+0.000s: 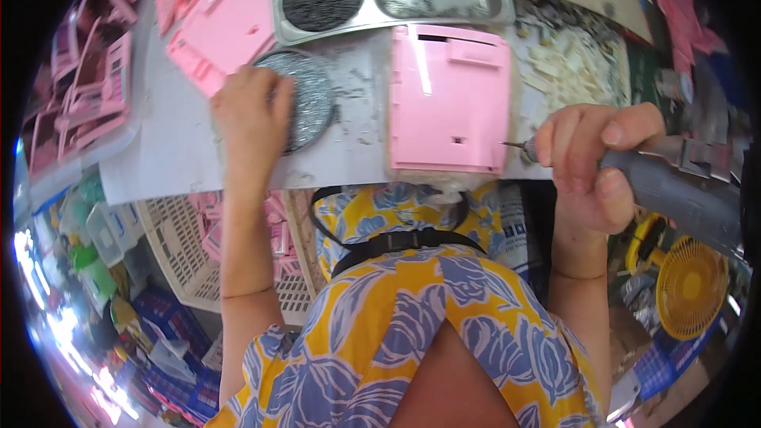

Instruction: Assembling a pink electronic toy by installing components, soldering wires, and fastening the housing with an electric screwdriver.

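My left hand is curled over the left rim of a round dish full of small silver metal pieces, which look like screws or pins. Its fingertips are bunched together, and whatever they pinch, if anything, is hidden. A grey electric screwdriver is gripped in my right hand. The tool's thin bit points left, close to the lower right edge of a flat pink plastic panel. That panel lies on the white worktable in front of me, between my hands.
Behind the panel stands a metal tray with dark and silver small parts. More pink panels lie at the far left, beside a bin of pink frames. White plastic pieces are heaped on the right. Below are a basket and a yellow fan.
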Demonstrator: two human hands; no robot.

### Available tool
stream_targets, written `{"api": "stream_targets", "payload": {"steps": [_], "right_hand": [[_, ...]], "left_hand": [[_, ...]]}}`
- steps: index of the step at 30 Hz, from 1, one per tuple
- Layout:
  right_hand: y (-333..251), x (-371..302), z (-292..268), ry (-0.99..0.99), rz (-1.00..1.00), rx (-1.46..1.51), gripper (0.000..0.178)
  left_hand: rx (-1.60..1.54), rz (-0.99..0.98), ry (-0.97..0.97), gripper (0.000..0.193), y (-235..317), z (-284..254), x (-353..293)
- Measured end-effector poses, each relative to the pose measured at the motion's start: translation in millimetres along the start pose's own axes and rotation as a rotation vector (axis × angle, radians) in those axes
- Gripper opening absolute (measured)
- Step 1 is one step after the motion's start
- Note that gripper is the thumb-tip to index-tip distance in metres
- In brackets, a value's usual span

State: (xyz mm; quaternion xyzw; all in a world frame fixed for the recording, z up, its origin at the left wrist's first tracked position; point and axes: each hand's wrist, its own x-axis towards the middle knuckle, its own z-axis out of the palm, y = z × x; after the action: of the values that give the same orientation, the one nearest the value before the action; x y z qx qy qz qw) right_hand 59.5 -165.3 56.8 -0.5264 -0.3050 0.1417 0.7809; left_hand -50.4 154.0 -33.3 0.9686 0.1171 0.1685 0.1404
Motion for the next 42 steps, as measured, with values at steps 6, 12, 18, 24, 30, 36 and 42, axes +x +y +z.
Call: {"api": "stream_targets", "payload": {"steps": [6,12,18,24,30,36,42], "right_hand": [[5.2,-33.0,-18.8,-0.042,0.059,0.087,0.030],[4.5,-40.3,-15.0,-0.070,0.071,0.122,0.029],[25.4,-43.0,-14.5,-0.163,-0.050,-0.055,0.021],[20.6,-28.1,-14.3,-0.192,0.039,0.006,0.023],[-22.4,-8.3,-4.1,-0.097,-0.095,0.158,0.028],[-8.1,-6.9,-0.9,-0.187,-0.081,0.189,0.026],[2.0,-4.3,16.1,-0.169,-0.062,0.208,0.026]], "left_hand": [[0.019,-0.118,-0.015,0.031,-18.3,0.4,11.8],[-0.114,-0.026,0.015,0.028,4.7,3.0,24.6],[-0.195,-0.083,-0.015,0.022,20.2,-6.6,13.5],[-0.313,0.375,0.016,0.014,76.4,-6.1,-4.9],[-0.693,0.591,-0.052,0.023,141.5,24.3,-12.4],[-0.725,0.575,-0.032,0.025,147.2,33.2,-20.3],[-0.633,0.599,-0.047,0.027,135.8,31.0,-24.9]]}}
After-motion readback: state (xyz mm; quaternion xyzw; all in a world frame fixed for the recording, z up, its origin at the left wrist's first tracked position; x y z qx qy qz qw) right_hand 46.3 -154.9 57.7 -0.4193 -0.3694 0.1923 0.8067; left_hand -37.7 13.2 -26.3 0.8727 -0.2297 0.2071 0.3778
